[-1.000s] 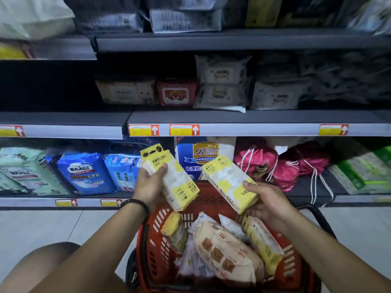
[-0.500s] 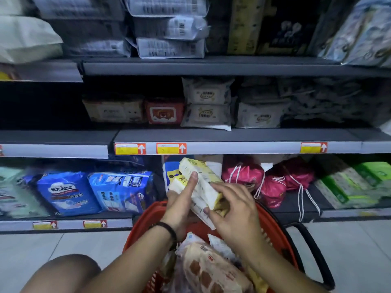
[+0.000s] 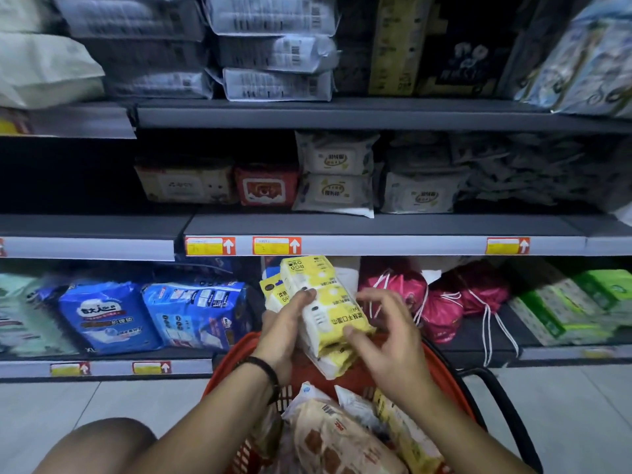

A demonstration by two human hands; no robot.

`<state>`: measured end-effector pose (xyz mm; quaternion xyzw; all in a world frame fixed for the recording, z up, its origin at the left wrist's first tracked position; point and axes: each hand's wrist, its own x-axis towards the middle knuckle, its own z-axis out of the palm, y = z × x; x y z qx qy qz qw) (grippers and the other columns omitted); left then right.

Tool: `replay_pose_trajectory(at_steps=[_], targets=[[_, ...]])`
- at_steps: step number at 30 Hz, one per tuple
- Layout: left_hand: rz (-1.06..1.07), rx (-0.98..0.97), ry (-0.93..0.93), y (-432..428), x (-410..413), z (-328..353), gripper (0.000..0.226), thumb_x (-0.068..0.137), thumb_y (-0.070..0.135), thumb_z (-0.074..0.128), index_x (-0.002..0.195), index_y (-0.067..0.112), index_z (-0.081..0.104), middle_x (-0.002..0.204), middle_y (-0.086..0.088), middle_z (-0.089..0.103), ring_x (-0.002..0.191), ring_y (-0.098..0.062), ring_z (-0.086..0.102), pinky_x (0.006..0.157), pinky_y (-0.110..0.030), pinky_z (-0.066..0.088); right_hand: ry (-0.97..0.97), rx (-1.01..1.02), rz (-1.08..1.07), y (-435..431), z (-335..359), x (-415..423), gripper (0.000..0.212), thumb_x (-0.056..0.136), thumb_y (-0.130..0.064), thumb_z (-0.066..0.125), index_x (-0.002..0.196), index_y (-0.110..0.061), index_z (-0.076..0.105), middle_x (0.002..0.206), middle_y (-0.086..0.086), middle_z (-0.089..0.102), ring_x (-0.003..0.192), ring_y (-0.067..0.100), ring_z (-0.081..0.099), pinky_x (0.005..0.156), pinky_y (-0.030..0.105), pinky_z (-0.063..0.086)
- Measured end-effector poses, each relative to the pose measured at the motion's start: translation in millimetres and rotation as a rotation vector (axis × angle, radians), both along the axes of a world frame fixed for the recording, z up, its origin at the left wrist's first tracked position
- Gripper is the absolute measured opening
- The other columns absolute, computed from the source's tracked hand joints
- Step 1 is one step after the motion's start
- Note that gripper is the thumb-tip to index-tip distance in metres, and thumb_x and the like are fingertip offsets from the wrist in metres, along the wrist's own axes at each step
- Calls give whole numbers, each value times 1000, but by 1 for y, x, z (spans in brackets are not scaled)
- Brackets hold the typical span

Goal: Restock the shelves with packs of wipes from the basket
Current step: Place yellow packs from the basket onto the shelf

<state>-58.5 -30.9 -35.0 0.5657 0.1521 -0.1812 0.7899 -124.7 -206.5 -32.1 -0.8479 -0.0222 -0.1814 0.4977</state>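
- A stack of yellow wipes packs (image 3: 323, 314) is held at centre frame, above the basket (image 3: 227, 357), not yet shelved.
- The left grip (image 3: 285, 325) grasps the stack from 9 o'clock, thumb across the top pack.
- The right grip (image 3: 390, 340), at 3 o'clock of the stack, is released: fingers spread, thumb touching the edge.
- The middle shelf (image 3: 410, 227), at 12 o'clock, carries shelved wipes (image 3: 337, 172).
- Several loose packs (image 3: 338, 436) lie in the basket at 6 o'clock, so much of the restocking looks undone.

worn: thin black band (image 3: 266, 371) — L wrist | both forearms (image 3: 205, 422) bare | knee (image 3: 102, 443) bare
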Motion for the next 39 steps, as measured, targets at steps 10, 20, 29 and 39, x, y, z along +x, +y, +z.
replay_pose_trajectory(at_steps=[10, 20, 29, 39], targets=[[-175, -191, -207, 10, -3, 35, 68, 76, 20, 81, 139, 12, 57, 138, -16, 69, 115, -33, 73, 94, -53, 59, 387, 963, 36, -2, 18, 18, 76, 62, -7, 90, 130, -17, 58, 116, 15, 78, 97, 33, 78, 78, 53, 64], [-123, -263, -140, 14, 3, 60, 74, 79, 68, 64, 132, 17, 68, 125, -13, 76, 122, -33, 68, 91, -51, 61, -482, -334, 57, -33, 31, 26, 67, 74, -31, 87, 132, -24, 53, 134, -6, 58, 130, 11, 54, 109, 25, 45], [-9, -304, -203, 14, 8, 64, 31, 91, 23, 73, 122, 17, 70, 127, -24, 71, 101, -33, 73, 76, -50, 63, -498, -438, 108, -26, 49, 25, 92, 73, -6, 93, 151, -19, 46, 157, -4, 50, 155, 23, 35, 125, 40, 36], [136, -374, -384, 0, -2, 96, 25, 97, 18, 70, 118, 19, 58, 117, -16, 78, 99, -32, 77, 74, -51, 64, -349, -257, -116, -16, 75, 13, 120, 75, 10, 83, 151, -67, 31, 159, -10, 27, 130, -3, 47, 87, 26, 60]])
